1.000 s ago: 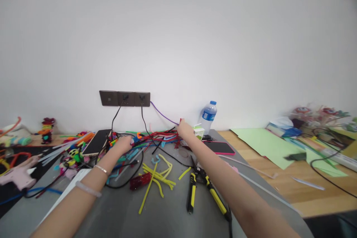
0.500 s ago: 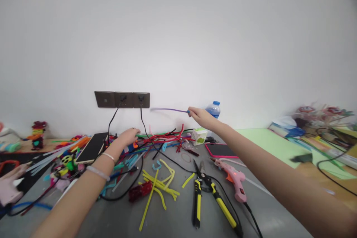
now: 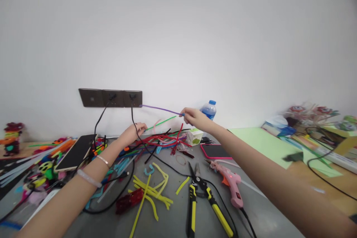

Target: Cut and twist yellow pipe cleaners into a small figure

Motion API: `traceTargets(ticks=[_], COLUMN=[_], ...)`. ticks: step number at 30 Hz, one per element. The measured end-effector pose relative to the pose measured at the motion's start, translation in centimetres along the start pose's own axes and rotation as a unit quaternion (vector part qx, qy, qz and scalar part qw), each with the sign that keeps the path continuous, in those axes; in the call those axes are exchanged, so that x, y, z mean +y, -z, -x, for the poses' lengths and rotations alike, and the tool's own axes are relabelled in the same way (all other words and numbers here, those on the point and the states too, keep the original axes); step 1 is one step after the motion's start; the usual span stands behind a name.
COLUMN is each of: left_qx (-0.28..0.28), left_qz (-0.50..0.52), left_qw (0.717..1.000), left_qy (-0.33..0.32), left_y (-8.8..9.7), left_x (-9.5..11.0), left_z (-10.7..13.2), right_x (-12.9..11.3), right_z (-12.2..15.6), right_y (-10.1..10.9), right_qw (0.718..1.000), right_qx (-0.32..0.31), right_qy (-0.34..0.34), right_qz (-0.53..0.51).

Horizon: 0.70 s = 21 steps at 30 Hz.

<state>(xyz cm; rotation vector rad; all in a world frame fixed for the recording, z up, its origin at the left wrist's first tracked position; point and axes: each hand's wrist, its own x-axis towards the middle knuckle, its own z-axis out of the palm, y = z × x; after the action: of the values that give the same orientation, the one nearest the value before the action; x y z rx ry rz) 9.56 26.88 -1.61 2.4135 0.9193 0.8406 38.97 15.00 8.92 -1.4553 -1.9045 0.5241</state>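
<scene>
Stem-picking in progress, back of worktop [image 3: 173, 215]. Right hand [image 3: 195, 118] pinched shut on purple stem [image 3: 160, 109], held up in air, far end near sockets [image 3: 111, 97]. Left hand [image 3: 134, 131] looks closed on end of green stem [image 3: 163, 122], just over pile [image 3: 164, 139]. Lifting clear means dodging black cables [image 3: 135, 131], imo.

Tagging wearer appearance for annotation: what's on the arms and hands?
No sleeves or gloves on either arm. Left hand bare; its wrist has a thin metallic bangle and a pale translucent band. Right hand and forearm: nothing worn.
</scene>
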Motion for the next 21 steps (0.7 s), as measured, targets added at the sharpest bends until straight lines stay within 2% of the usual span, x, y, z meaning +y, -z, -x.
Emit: traceTargets(ticks=[3, 7, 9, 13, 15, 18, 19, 21], left_qx=[0.093, 0.152, 0.158, 0.109, 0.039, -0.075, -0.095, -0.096], left_qz=[0.026, 0.036, 0.048, 0.08, 0.047, -0.037, -0.056, -0.073], left_qw=[0.992, 0.98, 0.977, 0.981, 0.992, 0.995, 0.993, 0.992], left_qy=[0.08, 0.126, 0.134, 0.136, 0.107, 0.053, 0.043, 0.04], left_y=[0.1, 1.8, 2.4, 2.0, 1.3, 0.3, 0.1, -0.1], left_x=[-0.8, -2.1, -2.1, -1.1, -0.5, -0.1, -0.1, -0.2], left_z=[-0.2, 0.0, 0.1, 0.4, 0.9, 2.1, 2.4, 3.1], right_x=[0.0, 1.0, 1.5, 1.9, 1.9, 1.6, 1.5, 1.4], right_z=[-0.9, -1.4, -1.3, -0.8, -0.5, 0.1, 0.4, 1.1], right_y=[-1.5, -3.7, -5.3, -8.8, -10.2, -11.0, -11.0, -10.8], right_qw=[0.998, 0.987, 0.975, 0.966, 0.96, 0.953, 0.951, 0.949], right_qx=[-0.043, -0.095, -0.103, -0.081, -0.073, -0.038, -0.022, 0.002], right_qy=[0.012, 0.007, 0.005, 0.013, 0.004, -0.019, -0.024, -0.027], right_qz=[-0.046, 0.132, 0.195, 0.244, 0.269, 0.3, 0.307, 0.314])
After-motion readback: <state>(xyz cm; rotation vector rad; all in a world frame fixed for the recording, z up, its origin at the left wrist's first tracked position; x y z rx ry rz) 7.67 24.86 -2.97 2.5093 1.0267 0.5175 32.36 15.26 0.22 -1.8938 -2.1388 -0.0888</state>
